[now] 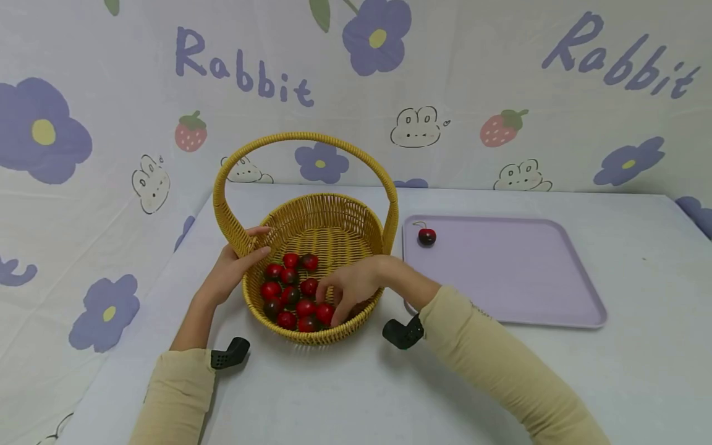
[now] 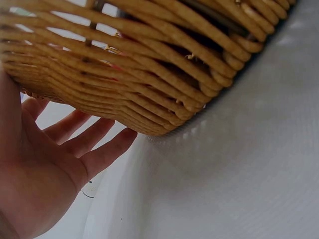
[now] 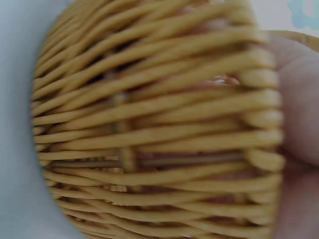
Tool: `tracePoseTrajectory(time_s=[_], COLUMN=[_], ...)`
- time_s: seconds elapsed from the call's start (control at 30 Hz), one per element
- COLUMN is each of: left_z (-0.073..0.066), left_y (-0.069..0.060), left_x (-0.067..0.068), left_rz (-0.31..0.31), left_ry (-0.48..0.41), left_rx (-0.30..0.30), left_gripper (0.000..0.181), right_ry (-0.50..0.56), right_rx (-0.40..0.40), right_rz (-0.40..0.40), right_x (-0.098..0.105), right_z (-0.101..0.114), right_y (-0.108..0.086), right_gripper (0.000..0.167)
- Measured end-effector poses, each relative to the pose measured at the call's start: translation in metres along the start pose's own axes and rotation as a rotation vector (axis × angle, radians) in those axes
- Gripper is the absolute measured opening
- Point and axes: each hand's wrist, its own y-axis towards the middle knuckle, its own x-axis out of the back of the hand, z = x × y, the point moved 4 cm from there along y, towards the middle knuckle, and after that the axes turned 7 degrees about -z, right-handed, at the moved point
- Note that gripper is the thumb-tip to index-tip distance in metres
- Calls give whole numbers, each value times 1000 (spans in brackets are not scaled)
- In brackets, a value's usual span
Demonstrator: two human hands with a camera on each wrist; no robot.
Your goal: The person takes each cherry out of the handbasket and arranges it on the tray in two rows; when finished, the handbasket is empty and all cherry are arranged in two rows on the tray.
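A yellow wicker basket [image 1: 325, 199] with a tall arched handle stands on the table, and several dark red cherries [image 1: 290, 276] are heaped in its near left part. My left hand [image 1: 227, 272] holds the basket's left side by the handle's foot, thumb over the rim. In the left wrist view its fingers [image 2: 102, 154] spread against the outer weave. Reaching over the right rim, my right hand [image 1: 356, 285] has thumb and forefinger apart around a cherry [image 1: 325, 313] at the near side. The basket wall [image 3: 159, 119] hides most of that hand in the right wrist view.
To the right of the basket lies a pale purple tray [image 1: 506, 272] with a single stemmed cherry [image 1: 427, 237] in its far left corner. A printed cloth [image 1: 356, 93] hangs behind the white table [image 1: 311, 395]. Each wrist carries a black camera [image 1: 230, 353].
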Motion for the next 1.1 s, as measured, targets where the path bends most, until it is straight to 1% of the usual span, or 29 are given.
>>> tracePoseTrajectory(time_s=[0.1, 0.2, 0.27, 0.37, 0.47, 0.57, 0.73, 0.8, 0.87, 0.93, 1.0, 1.1], left_z=[0, -2, -3, -2, -1, 0, 1, 1, 1, 0, 0, 0], left_y=[0, 0, 1, 1, 1, 0, -1, -1, 0, 0, 0, 0], left_x=[1, 0, 0, 0, 0, 0, 0, 0, 0, 0, 0, -1], left_rz=[-1, -1, -1, -1, 0, -2, -4, -5, -5, -5, -5, -5], left_ry=[-1, -1, -2, -3, -8, -11, -14, -14, -15, -17, -19, -21], left_rx=[0, -1, -1, -1, 1, 4, 6, 5, 2, 2, 2, 3], left_gripper=[50, 49, 49, 50, 50, 50, 50, 50, 50, 50, 50, 50], right_ry=[59, 163, 250, 410, 578, 681, 666, 690, 735, 731, 700, 676], right_rx=[27, 67, 111, 173, 212, 232, 283, 284, 281, 275, 269, 262], right_rz=[-24, -51, -59, -55, -41, -40, -118, -149, -176, -224, -293, -377], right_x=[7, 15, 19, 22, 22, 21, 22, 23, 24, 25, 26, 27], right_z=[1, 2, 2, -1, -6, -12, -19, -20, -22, -23, -24, -23], right_y=[-6, -13, -18, -22, -24, -24, -25, -26, -28, -30, -32, -35], right_gripper=[47, 44, 38, 31, 30, 32, 41, 42, 40, 36, 34, 36])
